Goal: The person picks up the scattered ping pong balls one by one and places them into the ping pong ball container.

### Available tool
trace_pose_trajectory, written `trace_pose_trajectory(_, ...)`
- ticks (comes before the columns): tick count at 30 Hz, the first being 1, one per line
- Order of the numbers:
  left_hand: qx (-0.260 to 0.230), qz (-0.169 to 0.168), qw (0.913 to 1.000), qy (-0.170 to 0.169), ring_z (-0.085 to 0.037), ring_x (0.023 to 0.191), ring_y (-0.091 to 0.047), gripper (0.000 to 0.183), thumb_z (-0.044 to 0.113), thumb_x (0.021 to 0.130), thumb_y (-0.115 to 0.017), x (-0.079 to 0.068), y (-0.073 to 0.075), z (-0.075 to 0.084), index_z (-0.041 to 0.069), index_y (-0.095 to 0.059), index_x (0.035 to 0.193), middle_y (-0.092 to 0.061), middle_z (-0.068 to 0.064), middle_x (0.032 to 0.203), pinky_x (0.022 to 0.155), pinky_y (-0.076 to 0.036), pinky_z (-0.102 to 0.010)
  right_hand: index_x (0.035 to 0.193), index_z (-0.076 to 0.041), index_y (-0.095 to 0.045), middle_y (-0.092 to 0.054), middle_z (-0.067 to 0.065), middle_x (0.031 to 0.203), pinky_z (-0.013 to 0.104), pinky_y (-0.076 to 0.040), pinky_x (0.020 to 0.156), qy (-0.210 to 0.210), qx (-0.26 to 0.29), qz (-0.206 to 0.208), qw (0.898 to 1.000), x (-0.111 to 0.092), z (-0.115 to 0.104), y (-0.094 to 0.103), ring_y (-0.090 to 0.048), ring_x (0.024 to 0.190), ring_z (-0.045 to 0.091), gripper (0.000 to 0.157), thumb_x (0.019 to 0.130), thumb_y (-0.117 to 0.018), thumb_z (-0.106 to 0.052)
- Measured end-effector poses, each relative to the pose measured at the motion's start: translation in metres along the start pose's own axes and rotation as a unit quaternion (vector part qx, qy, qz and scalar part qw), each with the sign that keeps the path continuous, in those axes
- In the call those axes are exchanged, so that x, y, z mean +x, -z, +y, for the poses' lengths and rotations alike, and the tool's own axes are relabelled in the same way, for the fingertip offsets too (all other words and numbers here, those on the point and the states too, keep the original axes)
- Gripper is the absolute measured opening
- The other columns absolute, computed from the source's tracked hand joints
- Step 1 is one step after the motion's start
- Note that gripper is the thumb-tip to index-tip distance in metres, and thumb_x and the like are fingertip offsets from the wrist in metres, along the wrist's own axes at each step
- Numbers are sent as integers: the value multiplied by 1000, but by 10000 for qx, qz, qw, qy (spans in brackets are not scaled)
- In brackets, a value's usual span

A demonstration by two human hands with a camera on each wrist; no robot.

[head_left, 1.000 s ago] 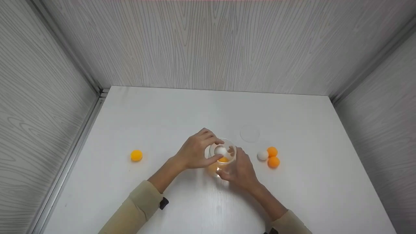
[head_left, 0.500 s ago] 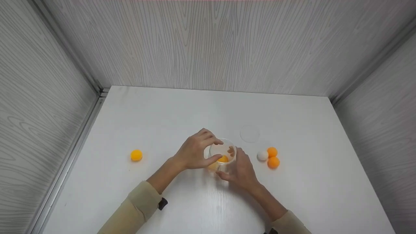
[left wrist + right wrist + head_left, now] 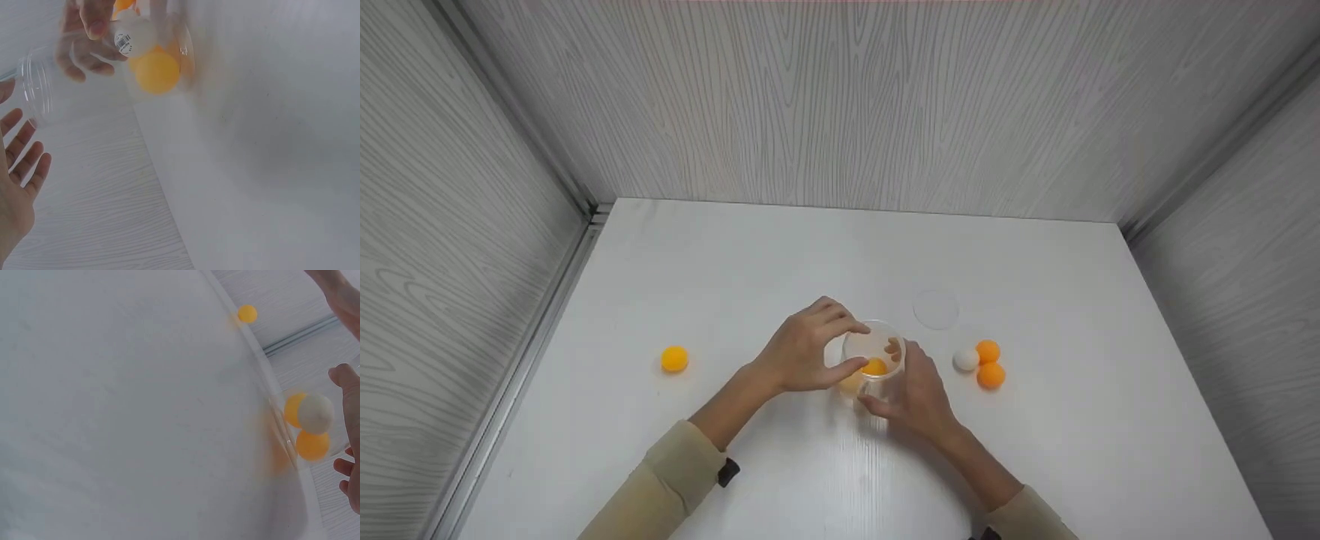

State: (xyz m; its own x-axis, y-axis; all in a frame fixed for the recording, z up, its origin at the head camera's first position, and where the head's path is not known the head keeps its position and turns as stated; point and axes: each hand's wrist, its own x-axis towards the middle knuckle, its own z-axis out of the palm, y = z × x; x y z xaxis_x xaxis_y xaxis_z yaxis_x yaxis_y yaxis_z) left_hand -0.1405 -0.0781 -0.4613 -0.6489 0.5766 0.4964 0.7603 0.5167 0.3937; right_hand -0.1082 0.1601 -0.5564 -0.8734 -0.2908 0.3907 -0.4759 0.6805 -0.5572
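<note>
A clear jar [image 3: 877,386] stands upright on the white table, its mouth facing up. My right hand [image 3: 922,390] grips its side, fingers behind and thumb in front. Around the left of the rim is my left hand [image 3: 799,349], thumb and fingers apart, holding nothing. In the left wrist view its fingertips [image 3: 28,126] are right at the jar's rim. At the jar's bottom lie a white ping-pong ball [image 3: 315,414] and orange ping-pong balls [image 3: 158,73]. The white ball is hidden in the head view.
A clear round disc [image 3: 936,310] lies behind the jar to the right. Beside my right hand, a white ball [image 3: 966,360] and two orange balls [image 3: 991,375] sit clustered. One orange ball [image 3: 675,358] rests far left. Wood-grain panels [image 3: 840,105] enclose the table's back and sides.
The white ball at the jar's mouth has left my left hand and dropped inside. My left hand has since shifted slightly left; my right hand and the jar stay put.
</note>
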Motion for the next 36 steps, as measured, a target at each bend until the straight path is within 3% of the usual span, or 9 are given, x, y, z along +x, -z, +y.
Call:
trace_pose_trajectory(10,175,48,9998,-34,-18,109,-67,39,39,90,-80,-6,11,-3,15,-76,120,-76,0,110,93,-62,-32,141,-5,-46,-65,12,129,52,-57,103,52,-186,49,9998,-1,2,0,-62,112,27,90,75,-92,-46)
trace_pose_trajectory(22,283,11,9995,107,-17,105,-67,46,44,88,-82,-17,23,-4,15,-74,123,-75,0,109,84,-62,-31,141,-4,-47,-66,13,128,54,-57,103,168,-112,92,9998,-2,3,-2,-62,111,28,88,77,-89,-47)
trace_pose_trajectory(29,375,-65,9989,276,-18,107,-66,49,42,85,-84,-26,30,-8,17,-72,125,-75,0,110,86,-63,-33,141,-7,-45,-64,11,129,53,-56,103,-146,-117,-74,9998,-2,1,-1,-61,112,27,86,80,-86,-51)
trace_pose_trajectory(36,574,-55,9978,336,-18,108,-67,53,44,83,-85,-39,40,-15,17,-72,127,-75,-2,114,91,-63,-34,141,-7,-45,-64,11,129,52,-55,105,-152,-154,-121,9997,-1,1,-1,-60,114,27,86,79,-85,-52)
